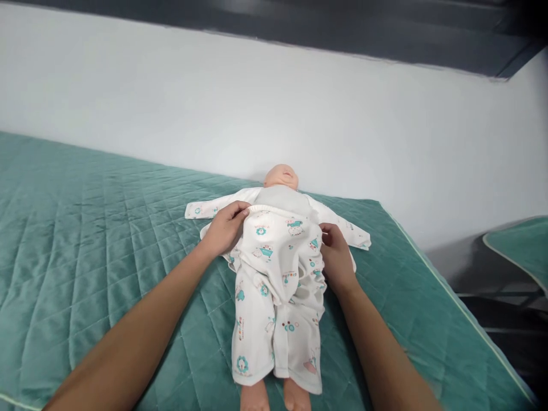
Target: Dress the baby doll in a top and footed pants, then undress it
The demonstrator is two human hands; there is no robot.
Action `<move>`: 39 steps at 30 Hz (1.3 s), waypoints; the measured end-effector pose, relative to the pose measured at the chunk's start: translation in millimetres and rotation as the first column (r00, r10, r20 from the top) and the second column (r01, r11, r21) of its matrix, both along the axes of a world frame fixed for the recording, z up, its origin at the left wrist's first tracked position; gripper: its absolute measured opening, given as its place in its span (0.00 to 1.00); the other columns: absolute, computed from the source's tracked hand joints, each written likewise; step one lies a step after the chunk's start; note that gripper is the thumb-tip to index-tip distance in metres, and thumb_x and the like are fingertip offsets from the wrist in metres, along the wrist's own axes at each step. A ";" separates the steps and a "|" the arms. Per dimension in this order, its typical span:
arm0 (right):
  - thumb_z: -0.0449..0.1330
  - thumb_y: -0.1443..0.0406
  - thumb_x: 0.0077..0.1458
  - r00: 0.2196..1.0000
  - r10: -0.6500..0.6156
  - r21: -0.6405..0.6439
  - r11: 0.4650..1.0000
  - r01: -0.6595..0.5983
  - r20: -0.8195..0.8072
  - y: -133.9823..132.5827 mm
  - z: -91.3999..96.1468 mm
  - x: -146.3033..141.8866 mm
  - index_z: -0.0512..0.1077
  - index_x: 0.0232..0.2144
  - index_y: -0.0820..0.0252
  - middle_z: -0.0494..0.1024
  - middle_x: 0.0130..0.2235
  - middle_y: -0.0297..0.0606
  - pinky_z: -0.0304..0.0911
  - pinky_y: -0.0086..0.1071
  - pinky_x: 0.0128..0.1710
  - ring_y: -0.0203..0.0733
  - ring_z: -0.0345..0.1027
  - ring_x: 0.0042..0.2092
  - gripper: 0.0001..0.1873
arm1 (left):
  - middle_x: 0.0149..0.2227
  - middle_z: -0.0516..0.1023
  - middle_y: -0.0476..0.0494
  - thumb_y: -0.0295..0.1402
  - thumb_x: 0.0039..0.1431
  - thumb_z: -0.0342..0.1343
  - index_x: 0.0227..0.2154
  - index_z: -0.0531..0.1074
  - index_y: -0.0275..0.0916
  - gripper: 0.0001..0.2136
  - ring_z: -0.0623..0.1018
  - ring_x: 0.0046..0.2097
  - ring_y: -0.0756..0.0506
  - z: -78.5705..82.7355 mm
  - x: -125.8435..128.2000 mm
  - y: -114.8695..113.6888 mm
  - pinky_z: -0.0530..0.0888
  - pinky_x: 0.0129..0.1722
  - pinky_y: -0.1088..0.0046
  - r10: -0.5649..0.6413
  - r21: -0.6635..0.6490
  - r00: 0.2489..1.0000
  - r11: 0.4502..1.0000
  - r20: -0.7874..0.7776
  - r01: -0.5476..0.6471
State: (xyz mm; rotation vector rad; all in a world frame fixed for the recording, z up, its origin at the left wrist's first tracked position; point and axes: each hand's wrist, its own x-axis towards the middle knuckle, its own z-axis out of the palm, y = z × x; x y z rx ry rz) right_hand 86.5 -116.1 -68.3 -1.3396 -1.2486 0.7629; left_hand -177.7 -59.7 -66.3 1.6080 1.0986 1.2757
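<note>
A baby doll [281, 177] lies on its back, its head toward the wall and its bare feet toward me. White printed trousers [280, 274] cover its legs and reach up over its belly. Beneath the waistband shows a white long-sleeved top [282, 198], both sleeves stretched out sideways. At the left end of the waistband, my left hand [226, 228] pinches the trousers between thumb and fingers. On the other side my right hand [337, 257] has its fingers curled at the trousers' edge, its fingertips partly hidden by the cloth.
A green quilted cover [128, 240] lies under the doll, with its pale-edged border running down the right. The white wall [240, 103] rises directly behind the doll's head. Another green padded surface [522, 248] stands at the far right, beyond a dark gap.
</note>
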 end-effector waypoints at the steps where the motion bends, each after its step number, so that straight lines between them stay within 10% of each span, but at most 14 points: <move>1: 0.62 0.63 0.49 0.999 -0.021 0.069 0.997 0.018 0.041 -0.7 1.1 0.2 0.70 0.45 0.49 0.77 0.49 0.36 0.67 0.38 0.44 0.46 0.70 0.49 0.18 | 0.38 0.78 0.48 0.39 0.63 0.53 0.40 0.76 0.41 0.10 0.75 0.44 0.45 -0.6 0.7 0.2 0.70 0.48 0.69 -0.009 0.000 1.000 1.000 0.027 0.009; 5: 0.63 0.64 0.51 0.966 0.055 0.165 0.981 -0.099 0.253 -3.3 5.3 1.1 0.69 0.53 0.47 0.69 0.60 0.38 0.57 0.46 0.61 0.49 0.62 0.61 0.26 | 0.38 0.76 0.47 0.38 0.64 0.53 0.40 0.75 0.41 0.10 0.74 0.43 0.45 2.5 4.8 -4.8 0.69 0.48 0.69 -0.050 0.012 0.996 0.999 0.075 0.049; 14: 0.62 0.64 0.50 0.845 0.109 0.034 0.988 -0.149 0.523 4.8 9.3 -0.9 0.77 0.40 0.47 0.72 0.52 0.43 0.54 0.53 0.60 0.59 0.58 0.58 0.12 | 0.52 0.73 0.40 0.35 0.67 0.50 0.45 0.75 0.43 0.10 0.69 0.57 0.42 10.6 5.9 -10.5 0.61 0.63 0.59 0.110 0.414 0.964 0.910 -0.241 -0.001; 26: 0.60 0.59 0.55 0.996 0.086 0.069 0.994 -0.086 0.003 1.9 15.8 -6.8 0.72 0.35 0.51 0.73 0.51 0.36 0.62 0.39 0.53 0.47 0.66 0.52 0.06 | 0.46 0.75 0.43 0.37 0.59 0.61 0.32 0.72 0.42 0.06 0.72 0.53 0.42 20.6 2.2 -4.0 0.64 0.59 0.63 0.022 0.297 0.986 0.954 -0.167 0.029; 39: 0.64 0.53 0.54 0.904 0.289 0.059 0.945 -0.323 0.314 9.8 19.0 5.0 0.63 0.22 0.56 0.65 0.44 0.38 0.56 0.39 0.57 0.46 0.62 0.51 0.19 | 0.47 0.73 0.41 0.36 0.61 0.58 0.32 0.68 0.41 0.06 0.70 0.52 0.42 23.7 4.6 -5.4 0.65 0.57 0.63 -0.092 0.350 0.954 0.917 -0.286 0.194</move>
